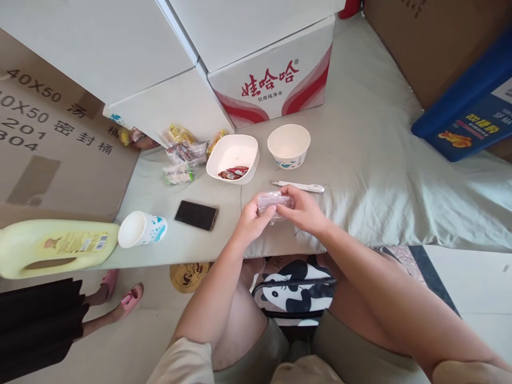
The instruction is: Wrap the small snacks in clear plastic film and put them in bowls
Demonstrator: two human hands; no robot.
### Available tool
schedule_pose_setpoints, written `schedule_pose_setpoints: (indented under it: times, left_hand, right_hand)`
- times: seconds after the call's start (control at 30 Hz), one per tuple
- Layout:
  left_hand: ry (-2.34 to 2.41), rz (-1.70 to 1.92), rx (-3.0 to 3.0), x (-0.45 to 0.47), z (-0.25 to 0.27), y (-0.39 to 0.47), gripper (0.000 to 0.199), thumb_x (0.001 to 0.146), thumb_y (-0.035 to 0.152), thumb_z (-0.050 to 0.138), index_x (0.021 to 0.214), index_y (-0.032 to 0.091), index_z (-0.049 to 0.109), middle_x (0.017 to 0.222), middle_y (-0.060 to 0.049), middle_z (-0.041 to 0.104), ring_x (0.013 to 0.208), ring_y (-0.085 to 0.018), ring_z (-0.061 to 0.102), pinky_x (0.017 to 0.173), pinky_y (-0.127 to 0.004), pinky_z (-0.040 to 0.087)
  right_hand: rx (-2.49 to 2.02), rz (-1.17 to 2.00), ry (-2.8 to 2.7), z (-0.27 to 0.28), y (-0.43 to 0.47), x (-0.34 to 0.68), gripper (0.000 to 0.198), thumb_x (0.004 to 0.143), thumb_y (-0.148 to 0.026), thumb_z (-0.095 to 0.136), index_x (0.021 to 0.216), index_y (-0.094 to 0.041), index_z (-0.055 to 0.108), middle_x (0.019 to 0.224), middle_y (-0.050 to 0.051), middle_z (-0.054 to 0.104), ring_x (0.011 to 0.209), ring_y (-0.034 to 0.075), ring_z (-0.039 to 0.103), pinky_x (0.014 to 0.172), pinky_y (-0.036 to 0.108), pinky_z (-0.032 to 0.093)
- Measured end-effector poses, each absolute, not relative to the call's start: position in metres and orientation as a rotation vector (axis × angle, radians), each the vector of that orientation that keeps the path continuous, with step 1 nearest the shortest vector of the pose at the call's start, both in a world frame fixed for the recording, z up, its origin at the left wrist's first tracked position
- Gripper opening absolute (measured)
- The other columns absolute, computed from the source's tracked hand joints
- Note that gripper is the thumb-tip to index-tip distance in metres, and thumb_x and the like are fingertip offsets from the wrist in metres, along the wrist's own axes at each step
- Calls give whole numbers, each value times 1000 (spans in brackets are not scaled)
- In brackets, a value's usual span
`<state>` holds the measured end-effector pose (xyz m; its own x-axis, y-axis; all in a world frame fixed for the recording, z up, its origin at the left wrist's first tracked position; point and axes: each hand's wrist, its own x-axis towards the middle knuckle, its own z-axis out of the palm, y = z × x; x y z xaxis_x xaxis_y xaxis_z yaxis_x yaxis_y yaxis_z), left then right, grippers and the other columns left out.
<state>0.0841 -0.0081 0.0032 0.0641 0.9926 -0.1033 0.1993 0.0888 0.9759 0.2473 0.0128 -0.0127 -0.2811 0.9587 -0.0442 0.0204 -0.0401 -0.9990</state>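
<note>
Both my hands meet over the front of the cloth-covered surface, gripping a small packet in clear plastic wrap [275, 200]. My left hand [255, 217] pinches its left side, and my right hand [302, 209] closes on the right side with the thumb on top. What the wrap contains is hard to make out. Just beyond my right hand lies a white pen-like cutter [300, 186]. A white square bowl [248, 172] holding red-brown wrapped snacks [233, 173] stands past my left hand. To its right is a round paper bowl [288, 145] with a blue print.
A black phone [196, 215], a tipped paper cup [142, 229] and a pale yellow jug [60, 245] lie to the left. Wrapped snacks [184, 152] pile by the white boxes [276, 72]. At right stands a blue container [468, 106]. A person in pink slippers [130, 301] is at lower left.
</note>
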Motion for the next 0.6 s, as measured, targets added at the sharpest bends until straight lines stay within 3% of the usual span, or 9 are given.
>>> schedule_pose_setpoints:
  times: [0.1,0.27,0.33,0.43,0.47,0.53,0.6]
  left_hand:
    - [1453,1028,1283,74,5,-12,32,77,42,74,92,21,57,84,0,65,75,-13,60,69,-24,48]
    - [1771,1163,1615,61,22,0,19,78,26,64,70,23,46,67,4,48,60,-12,45,59,-26,39]
    - [1810,1224,1714,66,38,17,23,77,20,60,66,24,41,63,4,40,57,-13,40,59,-28,37]
    - [1876,1172,2010,92,70,54,29,72,12,60,62,24,35,62,3,39,61,-15,42,65,-31,40]
    - [1924,1013,2203,104,79,69,28,72,11,60,63,24,36,64,1,44,65,-17,47,70,-33,43]
    - [1967,511,2473,130,92,99,9,78,13,55,78,22,53,83,-7,62,85,-23,59,82,-39,46]
    - [1881,8,2520,155,93,128,25,84,15,47,104,17,62,110,-17,67,106,-32,62,91,-47,46]
  right_hand:
    - [-1080,1491,-1367,-14,13,241,23,76,-36,64,91,-23,53,83,-2,58,59,11,48,58,28,41]
    - [-1103,1609,-1233,-15,11,234,19,83,-37,54,97,-24,52,86,-2,60,62,12,57,63,29,47]
    - [-1108,1632,-1277,-15,12,233,18,85,-36,51,97,-24,52,83,-3,60,62,12,57,64,29,46]
    - [-1137,1615,-1372,-14,15,232,15,88,-35,47,94,-23,53,78,-3,61,64,13,56,64,28,43]
    - [-1155,1603,-1403,-13,17,232,13,89,-34,46,92,-23,53,77,-2,61,65,14,56,63,28,42]
    - [-1174,1583,-1464,-12,22,231,11,89,-31,45,89,-23,53,77,-2,62,65,15,56,62,27,40]
    - [-1181,1566,-1519,-11,25,231,9,88,-27,45,88,-23,53,77,-1,63,66,15,56,62,27,39]
